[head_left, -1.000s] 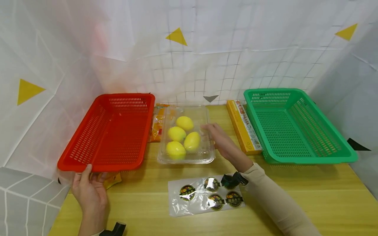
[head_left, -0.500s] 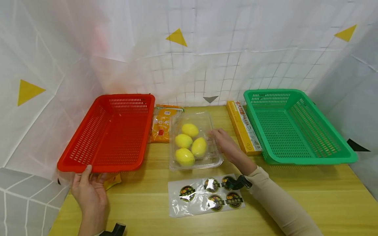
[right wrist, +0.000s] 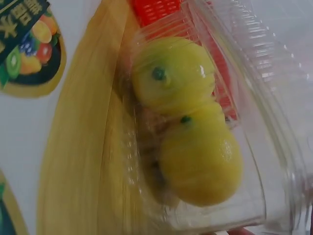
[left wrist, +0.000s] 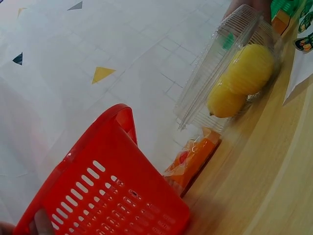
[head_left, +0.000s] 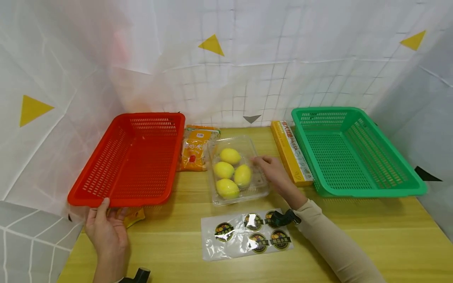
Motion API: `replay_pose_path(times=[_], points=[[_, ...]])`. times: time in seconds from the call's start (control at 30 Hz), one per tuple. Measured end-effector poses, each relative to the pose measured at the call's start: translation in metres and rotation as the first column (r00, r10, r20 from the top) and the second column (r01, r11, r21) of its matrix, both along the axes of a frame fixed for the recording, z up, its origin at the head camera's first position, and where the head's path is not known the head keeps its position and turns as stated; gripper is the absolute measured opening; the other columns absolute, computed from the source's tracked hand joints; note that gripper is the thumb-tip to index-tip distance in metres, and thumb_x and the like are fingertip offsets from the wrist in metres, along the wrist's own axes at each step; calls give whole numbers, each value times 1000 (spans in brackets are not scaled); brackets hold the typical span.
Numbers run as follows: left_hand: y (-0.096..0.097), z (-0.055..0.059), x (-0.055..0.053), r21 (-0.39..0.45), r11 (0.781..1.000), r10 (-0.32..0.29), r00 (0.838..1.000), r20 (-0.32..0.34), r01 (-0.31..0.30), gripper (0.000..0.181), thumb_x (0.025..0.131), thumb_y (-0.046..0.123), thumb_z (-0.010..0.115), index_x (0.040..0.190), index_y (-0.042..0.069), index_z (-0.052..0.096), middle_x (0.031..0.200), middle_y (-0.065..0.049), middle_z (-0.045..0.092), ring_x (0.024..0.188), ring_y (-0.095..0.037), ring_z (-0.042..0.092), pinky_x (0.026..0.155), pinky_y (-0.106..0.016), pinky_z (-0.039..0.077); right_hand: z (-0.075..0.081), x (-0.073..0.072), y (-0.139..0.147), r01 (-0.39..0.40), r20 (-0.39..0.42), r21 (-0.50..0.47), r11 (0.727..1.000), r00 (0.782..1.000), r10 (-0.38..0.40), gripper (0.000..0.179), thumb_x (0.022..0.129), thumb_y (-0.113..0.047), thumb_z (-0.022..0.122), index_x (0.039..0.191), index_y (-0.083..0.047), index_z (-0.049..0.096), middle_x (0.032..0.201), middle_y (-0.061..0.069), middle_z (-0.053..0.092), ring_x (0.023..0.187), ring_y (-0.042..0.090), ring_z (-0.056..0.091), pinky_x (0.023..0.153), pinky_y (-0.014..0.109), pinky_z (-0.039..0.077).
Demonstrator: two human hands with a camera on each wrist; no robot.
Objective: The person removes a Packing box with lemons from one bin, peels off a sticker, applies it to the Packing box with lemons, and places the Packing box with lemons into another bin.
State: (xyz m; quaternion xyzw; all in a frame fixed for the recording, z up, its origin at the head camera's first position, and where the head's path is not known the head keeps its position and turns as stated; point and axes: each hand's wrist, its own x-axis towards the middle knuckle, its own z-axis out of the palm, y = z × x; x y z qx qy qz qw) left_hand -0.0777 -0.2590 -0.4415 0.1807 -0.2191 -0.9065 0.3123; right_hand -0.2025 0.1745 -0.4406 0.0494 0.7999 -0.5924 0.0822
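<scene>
Carrying everything, the wood-grain tabletop (head_left: 159, 243) offers little margin at its left edge, where the red basket (head_left: 155, 151) sits; a hard push on its near rim could tip or slide it. The green basket (head_left: 339, 161), toward the right edge, seems at less risk, with no hand on it. Near the middle of the tabletop, the clear box (head_left: 255, 190) stands skewed to the near edge; its thin plastic could buckle, or its lid spring, if squeezed from one side. Nearer the front edge, the sticker sheet (head_left: 235, 245) could crease should a box corner ride onto it. Toward the back edge, the pasta box (head_left: 291, 153) lies beside the green basket, where a swinging wrist might knock it. The orange packet (head_left: 194, 151), between red basket and clear box, could snag on the latter. The left hand (head_left: 107, 232) holds the red basket's near rim, thumb on top. The right hand (head_left: 274, 171), fingers bent, appears to grip the clear box's right wall; such a one-sided hold could let it twist. Inside, four lemons (head_left: 230, 156) could roll together and shift its weight.
</scene>
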Motion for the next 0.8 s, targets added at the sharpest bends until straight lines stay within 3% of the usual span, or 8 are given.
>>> replay_pose_path(times=[0.13,0.3,0.43,0.53,0.6,0.67,0.73,0.8], points=[[2,1,1,24,1000,-6,1000,29,6,42,98,-3,68,138,-8,56,134,-17,60,78,-31,67,55,-40,61,3,6,2,-47,-33,-4,999,998,47,56,105,-41,61,137,5,62,137,22,60,119,34,54,98,47,46],[8,2,7,36,997,-67,996,59,65,45,99,1,69,141,-2,54,138,-14,57,91,-30,66,60,-41,61,7,19,3,-90,-48,-13,996,995,90,61,105,-31,62,150,7,45,149,27,50,135,41,47,109,55,42],[17,2,14,7,990,-144,987,65,144,30,100,2,68,127,-8,59,118,-18,63,82,-31,66,61,-42,62,8,30,1,-90,-44,2,996,995,90,75,101,-29,68,158,3,32,156,30,39,141,47,40,112,58,39],[25,2,19,-70,963,-254,964,75,260,16,104,6,64,109,-10,63,95,-19,66,73,-32,68,66,-45,63,8,38,-2,-85,-48,17,996,995,85,84,97,-29,72,161,0,26,159,30,34,141,48,38,112,59,38],[31,2,23,-152,920,-351,932,96,362,19,107,9,60,100,-7,66,89,-18,67,75,-31,71,72,-46,63,9,44,-4,-77,-40,1,997,996,77,86,95,-27,74,161,-2,25,159,30,35,140,47,41,111,58,40],[37,0,26,-257,853,-437,890,127,455,24,109,13,57,96,-4,68,88,-16,68,79,-28,73,78,-46,62,9,48,-5,-74,-31,-20,997,997,73,88,94,-26,75,162,-4,23,158,29,36,138,45,43,110,57,41],[43,-3,28,-351,766,-521,840,150,538,28,110,14,53,95,-3,69,90,-14,69,82,-27,73,79,-46,61,9,52,-6,-68,-22,-33,997,997,68,89,94,-25,76,163,-5,22,158,29,35,139,45,42,110,57,42],[49,-5,29,-434,660,-616,773,153,613,30,112,12,49,98,-4,70,93,-14,71,86,-27,74,80,-47,61,8,55,-6,-54,-8,-27,998,998,54,92,94,-26,76,164,-6,19,160,29,31,142,45,38,111,58,40]])
